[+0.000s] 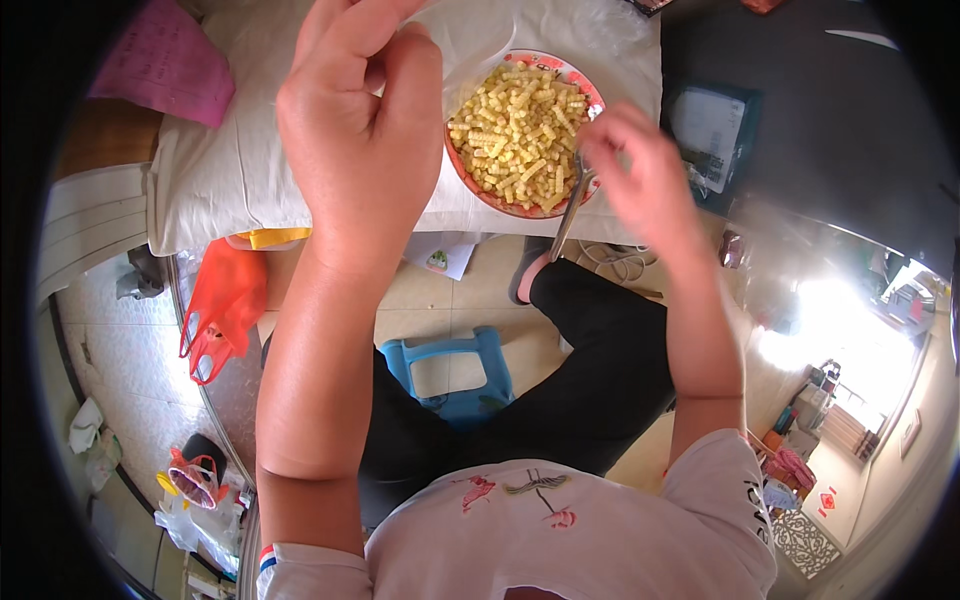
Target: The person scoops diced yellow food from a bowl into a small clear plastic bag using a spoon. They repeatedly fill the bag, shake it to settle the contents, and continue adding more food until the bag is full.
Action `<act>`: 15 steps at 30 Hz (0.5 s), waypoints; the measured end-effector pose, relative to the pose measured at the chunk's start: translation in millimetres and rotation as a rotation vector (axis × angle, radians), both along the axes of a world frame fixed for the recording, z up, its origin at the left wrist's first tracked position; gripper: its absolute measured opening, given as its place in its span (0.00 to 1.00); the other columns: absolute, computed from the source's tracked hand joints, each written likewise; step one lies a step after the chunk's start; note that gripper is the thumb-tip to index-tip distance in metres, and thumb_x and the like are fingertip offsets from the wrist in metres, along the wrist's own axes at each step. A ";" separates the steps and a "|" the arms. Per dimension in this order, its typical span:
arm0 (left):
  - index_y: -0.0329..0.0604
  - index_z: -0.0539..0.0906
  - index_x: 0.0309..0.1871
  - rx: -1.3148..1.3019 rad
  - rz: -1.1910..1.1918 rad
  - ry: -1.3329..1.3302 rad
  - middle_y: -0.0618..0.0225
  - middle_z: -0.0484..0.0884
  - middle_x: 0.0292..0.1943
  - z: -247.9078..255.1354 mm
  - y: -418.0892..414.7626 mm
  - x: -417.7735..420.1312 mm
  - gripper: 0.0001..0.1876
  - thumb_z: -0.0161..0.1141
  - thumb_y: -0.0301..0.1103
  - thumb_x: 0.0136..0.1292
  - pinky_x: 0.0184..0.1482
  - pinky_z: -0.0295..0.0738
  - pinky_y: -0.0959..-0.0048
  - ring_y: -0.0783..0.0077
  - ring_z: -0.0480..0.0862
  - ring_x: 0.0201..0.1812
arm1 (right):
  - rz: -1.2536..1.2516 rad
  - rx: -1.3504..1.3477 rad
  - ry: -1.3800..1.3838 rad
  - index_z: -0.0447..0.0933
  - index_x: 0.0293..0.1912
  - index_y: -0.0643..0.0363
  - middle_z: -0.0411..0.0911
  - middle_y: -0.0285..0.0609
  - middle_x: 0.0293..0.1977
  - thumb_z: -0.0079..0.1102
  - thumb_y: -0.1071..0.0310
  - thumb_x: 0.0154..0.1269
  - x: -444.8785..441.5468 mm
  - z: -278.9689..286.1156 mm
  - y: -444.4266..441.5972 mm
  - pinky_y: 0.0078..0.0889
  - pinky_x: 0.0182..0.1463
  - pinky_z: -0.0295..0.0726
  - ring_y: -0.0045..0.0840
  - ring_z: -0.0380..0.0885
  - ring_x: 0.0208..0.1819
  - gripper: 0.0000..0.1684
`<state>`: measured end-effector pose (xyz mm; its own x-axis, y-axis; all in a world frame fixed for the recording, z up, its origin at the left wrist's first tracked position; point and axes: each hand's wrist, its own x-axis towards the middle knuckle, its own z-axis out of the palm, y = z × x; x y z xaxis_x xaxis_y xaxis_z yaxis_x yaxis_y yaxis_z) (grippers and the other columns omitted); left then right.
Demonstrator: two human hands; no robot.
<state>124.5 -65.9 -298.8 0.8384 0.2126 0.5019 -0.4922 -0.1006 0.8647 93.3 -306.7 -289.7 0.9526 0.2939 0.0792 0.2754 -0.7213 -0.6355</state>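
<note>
My left hand (364, 112) is raised over the white cloth, thumb and fingers drawn together at the edge of a clear plastic bag (472, 75). Its fingertips run past the top of the picture. The bag's film reaches the left rim of a round red-patterned bowl (592, 88). Heaped in the bowl are small pale-yellow crinkle-cut pieces (517, 135), which look like snack food. A metal spoon (571, 206) leans on the bowl's near right rim, its handle jutting towards me. My right hand (637, 165) is blurred beside that rim, fingers curled; whether it holds anything is unclear.
White cloth (217, 180) covers the table, with a pink bag (169, 64) at its left. A dark surface (817, 112) on the right carries a package with a label (709, 139). Below are a red plastic bag (225, 300) and a blue plastic stool (457, 382) between my legs.
</note>
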 end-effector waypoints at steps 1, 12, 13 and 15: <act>0.37 0.86 0.54 0.008 0.007 -0.013 0.67 0.85 0.54 0.3 1.0 0.0 0.16 0.53 0.14 0.69 0.38 0.77 0.82 0.86 0.81 0.38 | 0.024 0.053 0.006 0.77 0.36 0.64 0.76 0.48 0.36 0.60 0.74 0.66 -17.2 8.3 13.2 0.41 0.47 0.77 0.45 0.77 0.41 0.03; 0.37 0.86 0.54 0.019 0.029 0.016 0.69 0.85 0.54 5.9 10.2 -5.9 0.15 0.54 0.16 0.69 0.37 0.76 0.84 0.86 0.81 0.36 | 0.115 -0.099 0.091 0.76 0.46 0.59 0.78 0.45 0.43 0.62 0.81 0.55 -151.2 -66.0 83.3 0.45 0.55 0.75 0.46 0.77 0.46 0.17; 0.37 0.86 0.53 0.001 0.023 0.005 0.69 0.85 0.54 4.5 11.7 -5.5 0.15 0.54 0.16 0.69 0.37 0.76 0.84 0.85 0.81 0.36 | 0.190 -0.075 0.110 0.77 0.46 0.59 0.79 0.45 0.44 0.62 0.80 0.55 -153.2 -74.7 81.9 0.46 0.54 0.75 0.46 0.78 0.46 0.17; 0.36 0.85 0.53 -0.016 0.012 -0.044 0.66 0.83 0.52 3.9 13.1 -5.0 0.17 0.52 0.13 0.67 0.36 0.74 0.84 0.84 0.79 0.35 | 0.265 -0.076 0.191 0.78 0.44 0.59 0.79 0.45 0.43 0.63 0.79 0.56 -152.2 -80.5 83.1 0.46 0.52 0.75 0.45 0.78 0.44 0.15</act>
